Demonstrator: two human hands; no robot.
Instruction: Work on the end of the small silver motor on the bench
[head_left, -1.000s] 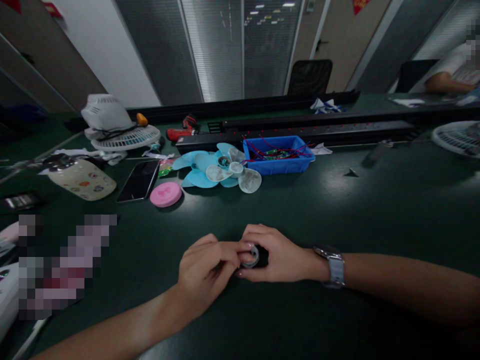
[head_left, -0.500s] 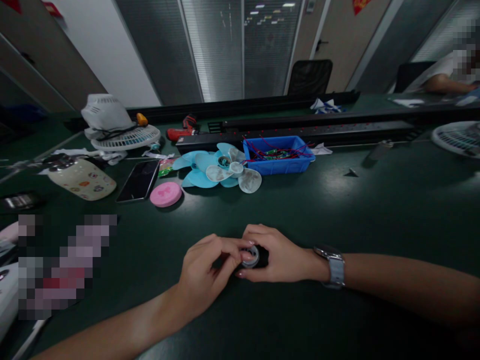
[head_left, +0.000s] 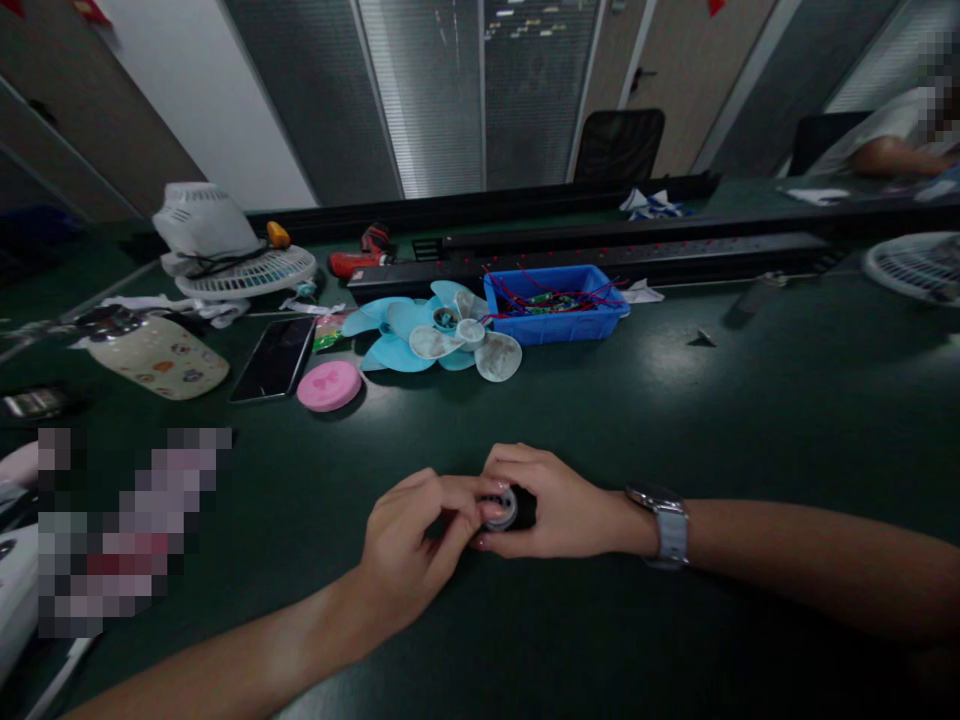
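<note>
right now: clasping small round part [head_left: 528,508] in curled right hand [head_left: 562,505], low over green tabletop [head_left: 600,420], nearer than blue fan blades [head_left: 395,353]; pinching at grey rim [head_left: 513,509] with left hand [head_left: 411,525]. brace firmly with right, press lightly, evenly with left, avoid tilting.

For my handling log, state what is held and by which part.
The right hand holds a small round part by its sides; the left hand is at its grey ringed end.

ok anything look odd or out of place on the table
The white fan lies face down on its grille, back left, rather than standing; wires poke untidily out of the blue bin. No spill shows.
</note>
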